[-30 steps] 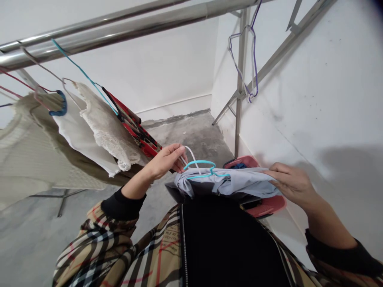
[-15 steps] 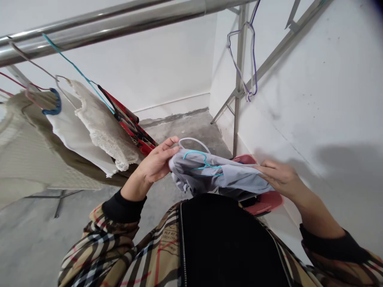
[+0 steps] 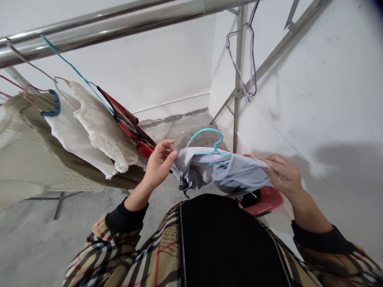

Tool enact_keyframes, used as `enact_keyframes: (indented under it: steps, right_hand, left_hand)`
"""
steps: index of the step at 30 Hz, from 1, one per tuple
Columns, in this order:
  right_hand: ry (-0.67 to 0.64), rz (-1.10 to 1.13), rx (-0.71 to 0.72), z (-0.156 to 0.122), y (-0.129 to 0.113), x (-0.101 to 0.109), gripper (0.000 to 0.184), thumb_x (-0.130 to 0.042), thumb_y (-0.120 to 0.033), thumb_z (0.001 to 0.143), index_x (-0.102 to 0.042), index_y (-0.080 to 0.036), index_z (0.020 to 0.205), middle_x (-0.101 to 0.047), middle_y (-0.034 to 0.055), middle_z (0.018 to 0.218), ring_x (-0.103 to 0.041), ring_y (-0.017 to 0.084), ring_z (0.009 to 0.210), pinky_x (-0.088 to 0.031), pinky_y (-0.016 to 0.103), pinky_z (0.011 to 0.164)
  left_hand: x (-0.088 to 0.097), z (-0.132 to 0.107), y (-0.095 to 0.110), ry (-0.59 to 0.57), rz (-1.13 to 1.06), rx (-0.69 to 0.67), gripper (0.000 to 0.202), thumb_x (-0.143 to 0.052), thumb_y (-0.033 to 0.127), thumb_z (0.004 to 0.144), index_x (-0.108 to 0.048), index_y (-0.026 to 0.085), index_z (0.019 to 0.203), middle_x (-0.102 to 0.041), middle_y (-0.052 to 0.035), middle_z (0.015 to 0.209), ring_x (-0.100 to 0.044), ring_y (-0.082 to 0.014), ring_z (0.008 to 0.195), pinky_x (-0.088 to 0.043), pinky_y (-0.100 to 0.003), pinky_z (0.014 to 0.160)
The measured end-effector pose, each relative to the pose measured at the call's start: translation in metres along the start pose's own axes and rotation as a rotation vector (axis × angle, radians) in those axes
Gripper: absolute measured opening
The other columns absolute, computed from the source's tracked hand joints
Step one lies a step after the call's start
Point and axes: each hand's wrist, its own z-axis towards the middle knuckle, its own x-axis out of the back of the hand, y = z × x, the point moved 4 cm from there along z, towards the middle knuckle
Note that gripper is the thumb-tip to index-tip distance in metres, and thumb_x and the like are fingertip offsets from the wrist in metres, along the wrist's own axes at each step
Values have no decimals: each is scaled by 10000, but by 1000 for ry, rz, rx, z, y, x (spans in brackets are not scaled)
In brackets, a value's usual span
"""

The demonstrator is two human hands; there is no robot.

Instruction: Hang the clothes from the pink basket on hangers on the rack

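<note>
- Left hand (image 3: 160,164): fingers loosely curled and parted beside the garment's near end, with no firm hold visible.
- Right hand (image 3: 283,175): fingers pinch the far edge of a grey-blue garment (image 3: 233,171), which is stretched in midair above the person's black front.
- Work in hand: a turquoise wire hanger (image 3: 209,129) sits partly inside the garment, its hook and upper curve standing clear above the top edge.
- Overhead: a steel drying-rack rail (image 3: 104,32) carries a lace-trimmed white garment (image 3: 98,131) on hangers.
- Below the right hand: a red plastic basket (image 3: 267,201) rests on the concrete floor.
</note>
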Motion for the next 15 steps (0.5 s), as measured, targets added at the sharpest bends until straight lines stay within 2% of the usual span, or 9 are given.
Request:
enact_keyframes:
  steps: [3, 5, 7, 10, 12, 15]
  right_hand:
    - [20, 2, -29, 2, -2, -1, 194, -573, -272, 916, -746, -262, 1004, -598, 44, 742, -564, 142, 603, -439, 264, 504]
    - [36, 13, -33, 4, -6, -1, 191, -585, -276, 909, -755, -263, 996, -595, 41, 728, -562, 141, 598, -445, 264, 510]
    - [23, 56, -27, 7, -11, 0, 194, -595, -268, 903, -762, -262, 1002, -599, 41, 726, -576, 142, 617, -460, 262, 532]
    - [-102, 185, -90, 8, -15, 0, 198, -618, -279, 893, -764, -269, 1027, -621, 39, 756, -615, 153, 696, -498, 260, 604]
    - [-205, 273, -233, 6, -9, 0, 237, -669, -324, 862, -745, -279, 1082, -656, 45, 864, -644, 172, 821, -527, 269, 705]
    - [-283, 475, -450, -2, 8, 1, 498, -670, -434, 852, -597, -286, 1322, -663, 69, 1103, -639, 208, 1026, -532, 318, 860]
  left_hand:
    - [-1, -2, 5, -20, 356, -238, 472, -704, 428, 799, -594, 215, 1205, -673, -85, 1076, -610, -195, 957, -481, -332, 879]
    - [-4, -4, 8, -39, 535, -354, 417, -712, 414, 794, -647, 228, 1162, -700, -84, 1035, -616, -225, 986, -450, -370, 937]
    - [-6, -7, 9, -45, 600, -422, 273, -664, 367, 836, -705, 234, 1070, -704, -61, 889, -629, -200, 859, -468, -332, 856]
    - [-5, -14, 7, -90, 514, -431, 203, -593, 284, 881, -741, 212, 998, -645, -32, 709, -573, -145, 641, -458, -253, 635]
    - [-1, -19, 5, -92, 441, -429, 192, -604, 246, 873, -747, 198, 991, -637, -29, 701, -556, -132, 612, -440, -235, 581]
    - [6, -24, -3, -40, 405, -398, 170, -632, 236, 854, -754, 196, 967, -663, -32, 735, -569, -129, 625, -444, -231, 576]
